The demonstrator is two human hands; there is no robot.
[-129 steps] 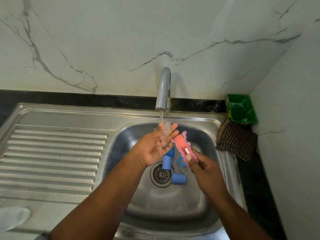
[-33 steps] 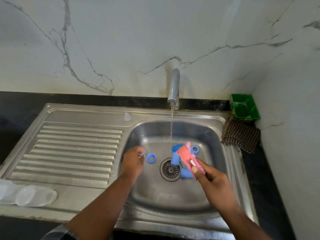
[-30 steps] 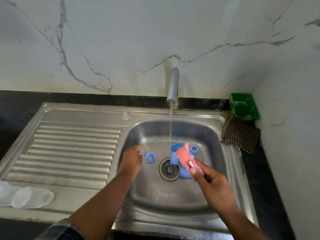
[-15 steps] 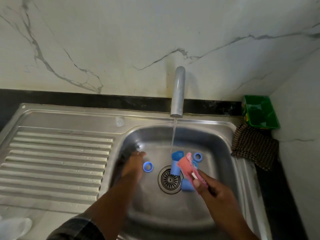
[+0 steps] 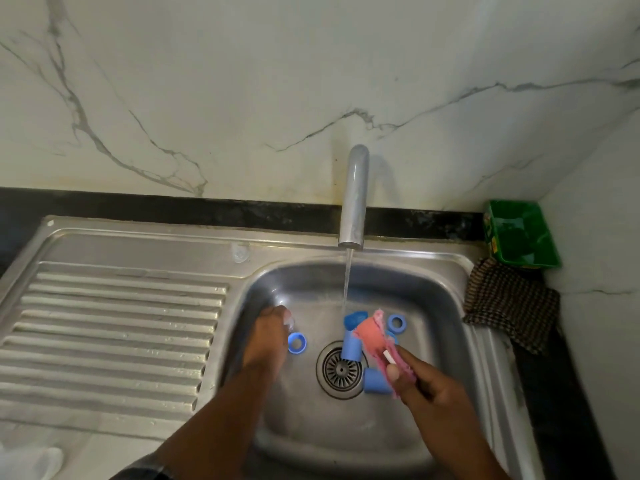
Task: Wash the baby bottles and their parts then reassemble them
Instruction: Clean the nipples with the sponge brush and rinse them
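Scrubbing step: right hand (image 5: 426,386) clamps the sponge (image 5: 370,336) in its fingers over blue caps (image 5: 350,346) by the drain (image 5: 341,368); left hand (image 5: 266,337) sits beside a ring (image 5: 297,342), fingers too blurred to judge. Next likely calls for pinching that ring.

White veined marble wall (image 5: 242,81), black counter (image 5: 138,206), steel sink (image 5: 138,244)

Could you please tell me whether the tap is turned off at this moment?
No, a stream of water falls from the tap into the sink.

Home kitchen: steel sink (image 5: 460,271) with ribbed drainboard (image 5: 114,327), running tap (image 5: 355,195), marble-look wall (image 5: 277,81), dishcloth (image 5: 509,303).
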